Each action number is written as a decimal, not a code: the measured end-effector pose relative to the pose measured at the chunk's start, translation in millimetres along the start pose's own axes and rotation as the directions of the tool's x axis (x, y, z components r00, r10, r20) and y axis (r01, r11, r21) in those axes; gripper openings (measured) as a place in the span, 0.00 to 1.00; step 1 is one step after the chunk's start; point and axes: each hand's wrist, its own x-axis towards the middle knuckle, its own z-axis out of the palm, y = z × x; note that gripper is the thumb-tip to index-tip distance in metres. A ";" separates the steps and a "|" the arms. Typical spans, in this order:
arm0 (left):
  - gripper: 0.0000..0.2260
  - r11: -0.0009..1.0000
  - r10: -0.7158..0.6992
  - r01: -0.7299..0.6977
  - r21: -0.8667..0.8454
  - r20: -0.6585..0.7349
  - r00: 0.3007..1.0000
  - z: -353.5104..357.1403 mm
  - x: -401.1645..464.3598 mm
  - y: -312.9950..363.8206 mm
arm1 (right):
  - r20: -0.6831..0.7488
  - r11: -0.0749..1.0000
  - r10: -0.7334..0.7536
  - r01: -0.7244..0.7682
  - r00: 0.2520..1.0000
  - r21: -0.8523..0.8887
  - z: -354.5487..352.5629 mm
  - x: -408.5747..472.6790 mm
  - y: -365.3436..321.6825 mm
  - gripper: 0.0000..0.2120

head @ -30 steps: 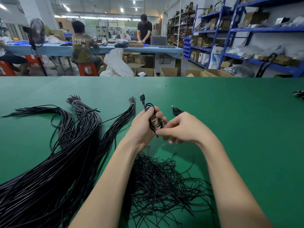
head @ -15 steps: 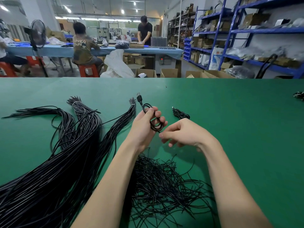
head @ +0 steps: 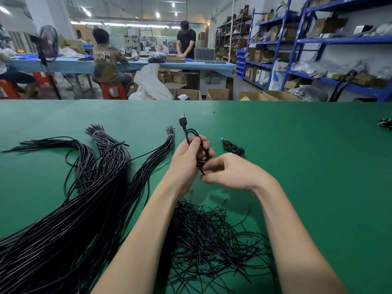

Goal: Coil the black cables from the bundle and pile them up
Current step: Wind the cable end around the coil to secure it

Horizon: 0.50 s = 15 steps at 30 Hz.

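My left hand grips a coiled black cable above the green table; its USB plug sticks up past my thumb. My right hand pinches the cable's loose end just under the coil. A big bundle of long black cables fans out on the left, tied near its far tips. A heap of thin black ties lies under my forearms. A small pile of coiled cables sits just beyond my right hand.
Another dark cable clump lies at the table's far right edge. Beyond the table are cardboard boxes, blue shelving on the right, and people working at a blue bench.
My right hand has moved back in against the coil and now pinches the cable's end. The left hand holds the coil a little more upright; the plug points higher.
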 end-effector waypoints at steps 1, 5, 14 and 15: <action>0.10 1.000 0.003 -0.003 0.009 0.001 1.000 -0.8 -0.2 0.6 | 0.017 1.000 0.007 -0.007 1.000 -0.008 -2.5 -0.7 1.2 0.11; 0.11 0.998 -0.047 0.046 0.039 0.022 0.999 0.3 -3.9 -1.4 | -0.165 0.997 0.047 -0.057 0.985 -0.058 -20.7 -7.1 8.1 0.13; 0.16 0.921 -0.249 0.176 0.346 0.179 0.952 5.2 -10.9 -7.0 | -0.410 0.981 0.081 0.001 0.908 0.196 -1.7 11.0 8.6 0.16; 0.16 0.911 -0.267 0.185 0.368 0.185 0.946 5.0 -10.3 -7.5 | -0.420 0.977 0.090 0.002 0.903 0.215 0.1 12.2 9.6 0.14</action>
